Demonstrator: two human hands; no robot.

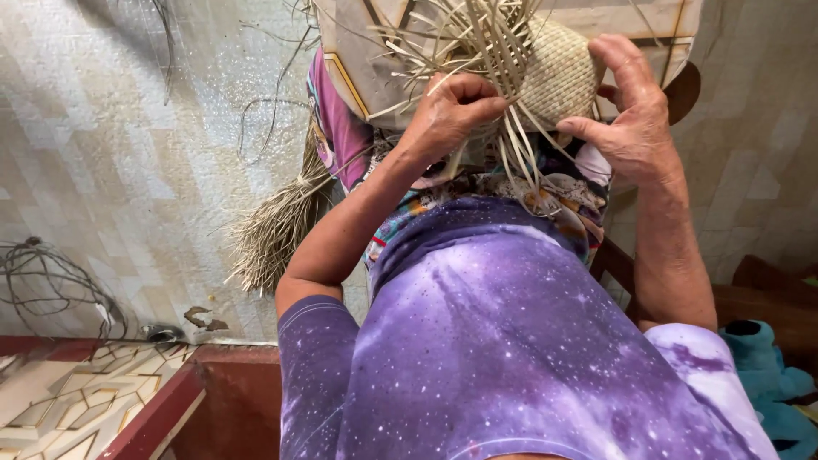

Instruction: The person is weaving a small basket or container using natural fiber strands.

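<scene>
While the left hand (452, 106) is curled tight around a bunch of loose straw strips (511, 136), the right hand (635, 111) cups the woven mat piece (558, 77), fingers half open (thumb pressing its lower edge). Strips run up-down, free ends fanning both ways. Work sits on the lap, tiled wall (128, 153) close left, blue plush toy (767, 375) at right.

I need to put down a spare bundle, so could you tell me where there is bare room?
Bare tiled floor lies left of the dry straw bundle, above the tangled wire. It is crowded where left hand and right hand work the woven straw piece.
</scene>
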